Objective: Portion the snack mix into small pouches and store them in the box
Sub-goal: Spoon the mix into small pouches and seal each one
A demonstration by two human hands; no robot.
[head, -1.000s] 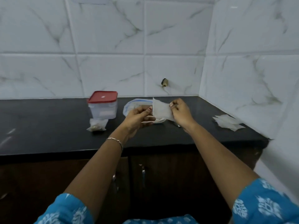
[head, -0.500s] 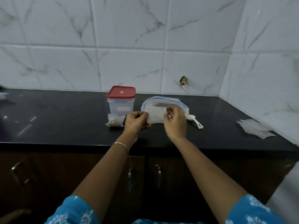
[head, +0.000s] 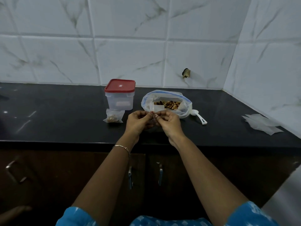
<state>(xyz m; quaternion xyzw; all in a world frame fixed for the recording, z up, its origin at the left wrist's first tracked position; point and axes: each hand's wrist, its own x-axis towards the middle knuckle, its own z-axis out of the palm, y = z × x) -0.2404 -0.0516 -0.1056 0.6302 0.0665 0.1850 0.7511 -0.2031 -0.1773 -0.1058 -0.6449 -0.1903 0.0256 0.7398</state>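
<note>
Both left hand (head: pixel 138 122) and right hand (head: pixel 170 123) pinch the pouch (head: pixel 158 109) standing upright

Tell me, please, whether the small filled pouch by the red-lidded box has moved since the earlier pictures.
No. The filled pouch sits just in front of the box, at its left front corner, as before.

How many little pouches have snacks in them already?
1: a filled pouch lies on the countertop just in front of the red-lidded box. The left hand and right hand pinch a second pouch, mostly hidden; the box may hide more.
</note>
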